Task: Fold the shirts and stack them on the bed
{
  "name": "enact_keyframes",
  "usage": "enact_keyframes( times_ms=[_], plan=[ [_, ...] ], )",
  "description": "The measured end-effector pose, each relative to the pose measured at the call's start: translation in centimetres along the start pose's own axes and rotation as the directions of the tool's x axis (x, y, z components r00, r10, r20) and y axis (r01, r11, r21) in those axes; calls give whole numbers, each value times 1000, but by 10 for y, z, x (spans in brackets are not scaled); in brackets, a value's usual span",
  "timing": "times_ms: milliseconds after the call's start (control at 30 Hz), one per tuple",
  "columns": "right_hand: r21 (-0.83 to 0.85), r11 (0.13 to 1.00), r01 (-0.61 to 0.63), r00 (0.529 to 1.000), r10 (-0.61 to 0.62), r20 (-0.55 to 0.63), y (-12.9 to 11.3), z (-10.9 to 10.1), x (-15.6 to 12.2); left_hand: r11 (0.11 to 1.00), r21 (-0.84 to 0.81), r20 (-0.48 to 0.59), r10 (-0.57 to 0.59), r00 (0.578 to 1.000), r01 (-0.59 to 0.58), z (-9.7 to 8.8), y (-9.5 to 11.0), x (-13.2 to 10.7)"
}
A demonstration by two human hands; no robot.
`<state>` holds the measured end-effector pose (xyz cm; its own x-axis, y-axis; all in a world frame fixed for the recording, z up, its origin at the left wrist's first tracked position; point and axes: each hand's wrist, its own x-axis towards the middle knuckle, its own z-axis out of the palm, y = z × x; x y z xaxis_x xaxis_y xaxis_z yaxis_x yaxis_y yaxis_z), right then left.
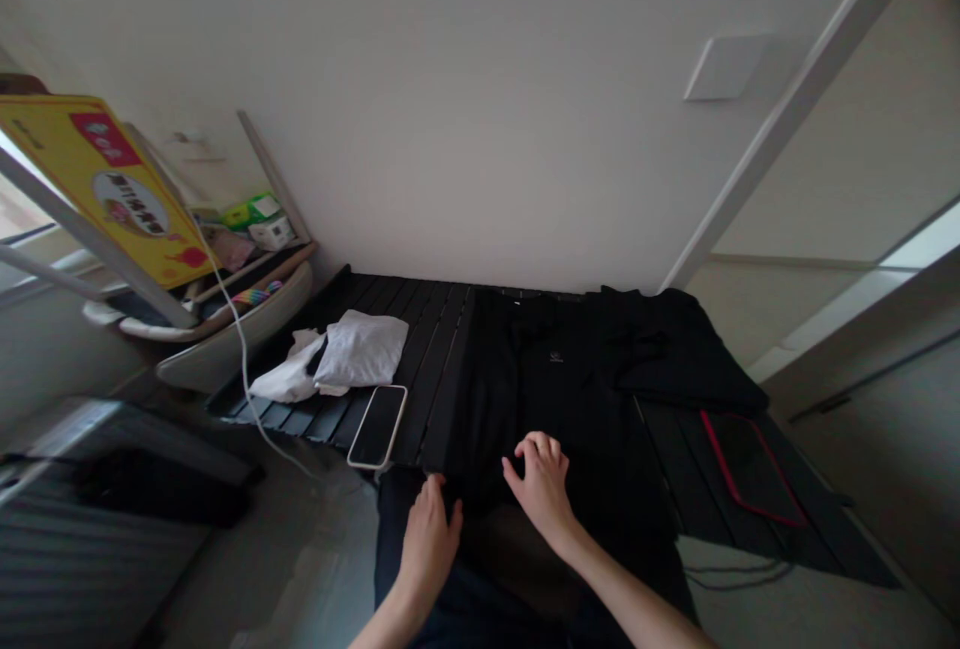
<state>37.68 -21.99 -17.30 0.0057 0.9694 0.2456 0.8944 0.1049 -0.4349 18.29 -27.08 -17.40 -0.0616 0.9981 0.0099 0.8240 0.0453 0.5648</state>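
Lying spread on the slatted tabletop (pixel 416 299): one black garment (pixel 555 399), small pale emblem (pixel 556 357) on its upper part. Left hand (pixel 431 529): at the garment's near left corner, fingers bent; whether cloth is pinched cannot be told. Right hand (pixel 544 489): over the garment's near portion, fingers loosely curved and apart, nothing seen in its grasp.

Step in hand, by judgement: handling the garment's near edge. Next move, by judgement: calls for the fingers to find that edge and take the cloth evenly.

Left of the garment: one phone (pixel 378 427), pale-rimmed; beyond it, one white cloth (pixel 366 349), bunched. At the garment's far right: one dark cloth bundle (pixel 667 359); the boundary between the two is hard to make out. Nearer, on the right: one red-edged device (pixel 754 469), screen dark.

Obscured: the garment's near edge, merging with the person's dark clothing; the left fingertips' contact; the emblem's lettering, too small to read.
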Motion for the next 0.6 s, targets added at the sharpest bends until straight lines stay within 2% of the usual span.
enact_keyframes(
  times_ms=[133, 233, 367, 467, 533, 600],
  plan=[
    [218, 974, -55, 999, 54, 8, -10, 3, -13, 956, -277, 26, -95, 995, 99, 7, -1, -1],
    [497, 859, -125, 991, 131, 25, -17, -1, -18, 914, -390, 79, -84, 993, 108, 1, 4, -5],
    [662, 713, -231, 969, 231, 90, -23, -8, -25, 930, -350, 167, -56, 984, 112, -17, 12, -10],
    [757, 550, -354, 933, 262, 247, -28, -10, -32, 935, -322, 157, -101, 983, 147, -28, 16, -11],
    [769, 524, -366, 931, 204, 303, -32, -13, -36, 942, -269, 223, -140, 965, 199, -33, 20, -12],
    [776, 542, -322, 945, 141, 294, -34, -18, -39, 968, -127, 311, -169, 935, 217, -38, 25, -15]
  ],
)
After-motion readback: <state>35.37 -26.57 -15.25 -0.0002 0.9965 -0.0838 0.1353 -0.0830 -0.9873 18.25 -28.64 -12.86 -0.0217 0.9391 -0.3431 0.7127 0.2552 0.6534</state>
